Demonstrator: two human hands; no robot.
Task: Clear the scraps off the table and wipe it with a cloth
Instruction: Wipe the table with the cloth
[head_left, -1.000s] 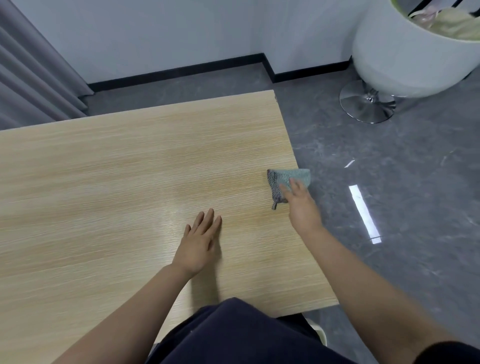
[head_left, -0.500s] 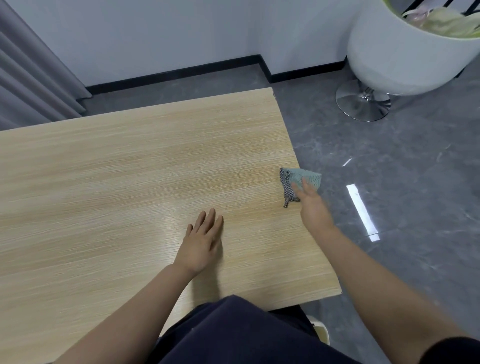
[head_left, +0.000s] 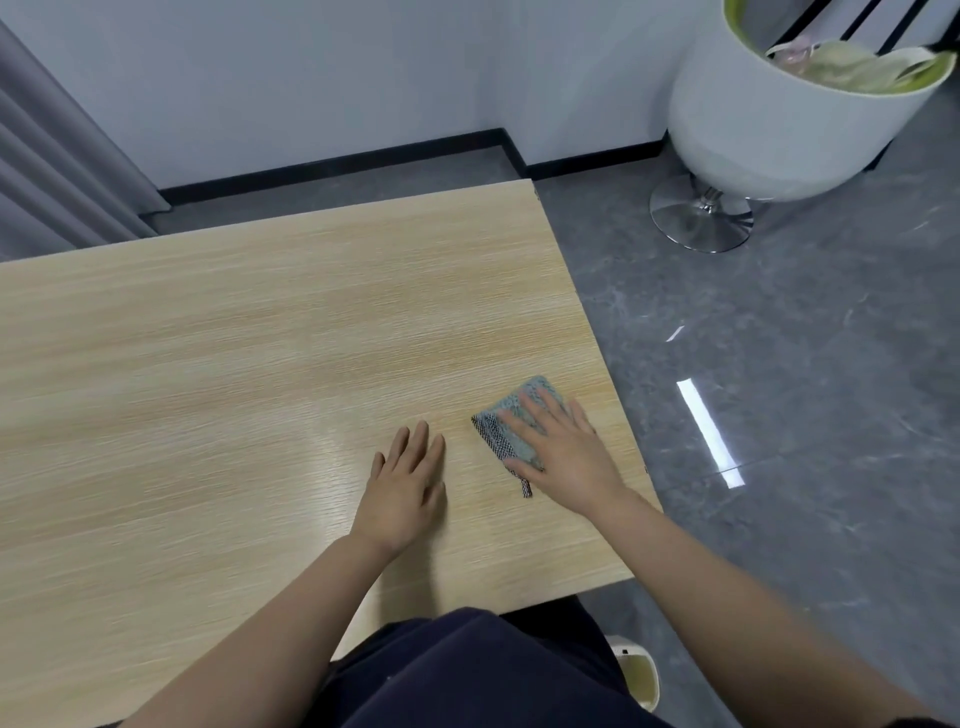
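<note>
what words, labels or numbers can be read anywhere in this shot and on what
None: no readable text shows anywhere in the view.
The table is bare wood grain, with no label or print.
The cloth under the right hand shows only a woven pattern and a dark striped edge.
The white chair carries no visible brand or mark.
The left hand lies flat on the table, holding nothing.

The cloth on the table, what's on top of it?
The right hand lies flat on the cloth, fingers spread. The cloth's left edge and far corner still show. The part under the palm is covered, so anything beneath there can't be seen.
</note>
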